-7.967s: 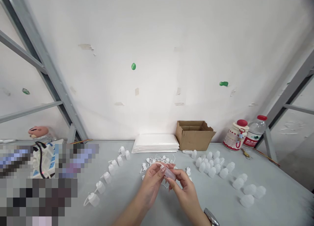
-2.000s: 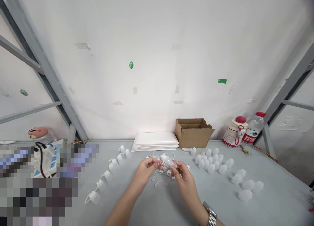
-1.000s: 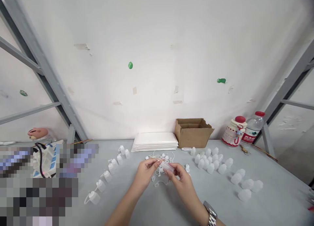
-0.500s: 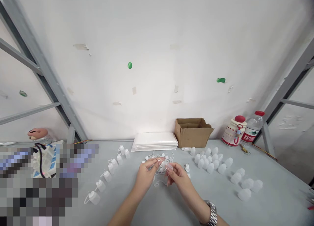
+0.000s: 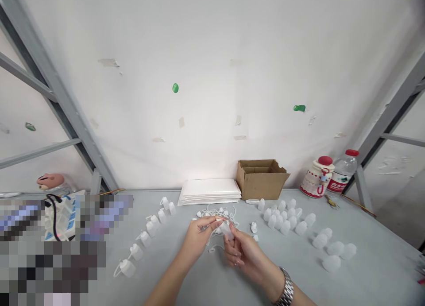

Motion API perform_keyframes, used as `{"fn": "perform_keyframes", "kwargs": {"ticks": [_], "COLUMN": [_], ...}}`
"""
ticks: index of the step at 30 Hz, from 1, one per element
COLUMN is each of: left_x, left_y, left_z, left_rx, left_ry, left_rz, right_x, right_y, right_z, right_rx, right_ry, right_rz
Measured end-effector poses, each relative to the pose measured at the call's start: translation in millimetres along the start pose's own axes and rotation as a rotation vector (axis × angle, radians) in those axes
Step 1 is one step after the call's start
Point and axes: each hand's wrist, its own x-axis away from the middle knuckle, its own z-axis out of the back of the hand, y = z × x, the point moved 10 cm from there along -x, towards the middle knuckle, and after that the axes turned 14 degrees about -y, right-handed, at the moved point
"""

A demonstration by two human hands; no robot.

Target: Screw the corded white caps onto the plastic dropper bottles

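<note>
My right hand (image 5: 245,249) is closed around a small translucent white bottle (image 5: 227,230), tilted with its top toward my left hand. My left hand (image 5: 199,233) pinches a small white piece at the bottle's top, seemingly a cap; the fingertips cover most of it. Both hands meet over a heap of white caps with loop cords (image 5: 229,214) on the table. On the left, a slanting row of small white bottles (image 5: 151,227) shows caps and loops. Translucent bottles (image 5: 284,227) without visible loops stand and lie in a group on the right.
Behind the heap lie stacked white flat packs (image 5: 210,191) beside an open cardboard box (image 5: 262,187). At the back right stand a decorated jar (image 5: 315,180) and a red-capped water bottle (image 5: 341,175). Small yellow-handled snippers (image 5: 332,203) lie near them. Grey metal posts (image 5: 71,115) flank the grey table.
My right hand has turned and brought the bottle up against my left fingertips, its top now at the white piece. My left hand has stayed nearly in place.
</note>
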Motion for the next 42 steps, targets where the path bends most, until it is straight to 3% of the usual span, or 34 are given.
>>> {"fn": "perform_keyframes", "kwargs": {"ticks": [5, 9, 16, 20, 25, 29, 33, 38, 42], "left_x": [0, 2, 3, 4, 6, 9, 9, 4, 3], "left_y": [-13, -10, 4, -11, -30, -31, -32, -28, -27], "left_z": [5.2, 12.2, -3.9, 10.4, 22.7, 25.1, 21.6, 9.5, 8.3], "left_rx": [0.025, -0.075, -0.124, 0.028, 0.459, 0.628, 0.687, 0.656, 0.649], "left_ry": [0.057, 0.112, 0.013, 0.153, 0.237, 0.276, 0.273, 0.145, 0.129], "left_rz": [0.077, 0.114, 0.071, 0.095, 0.13, 0.131, 0.135, 0.104, 0.076], "right_x": [4, 9, 18, 27, 35, 39, 40, 41, 41], "right_y": [-20, -33, -48, -57, -62, -61, -61, -60, -60], "right_z": [12, 23, 33, 33, 20, 12, 8, 5, 5], "right_rx": [0.185, 0.427, 0.628, 0.724, 0.876, 0.942, 1.018, 1.034, 1.019], "right_ry": [0.136, 0.291, 0.472, 0.531, 0.562, 0.578, 0.576, 0.546, 0.542], "right_rz": [0.177, 0.232, 0.304, 0.377, 0.414, 0.391, 0.389, 0.396, 0.391]}}
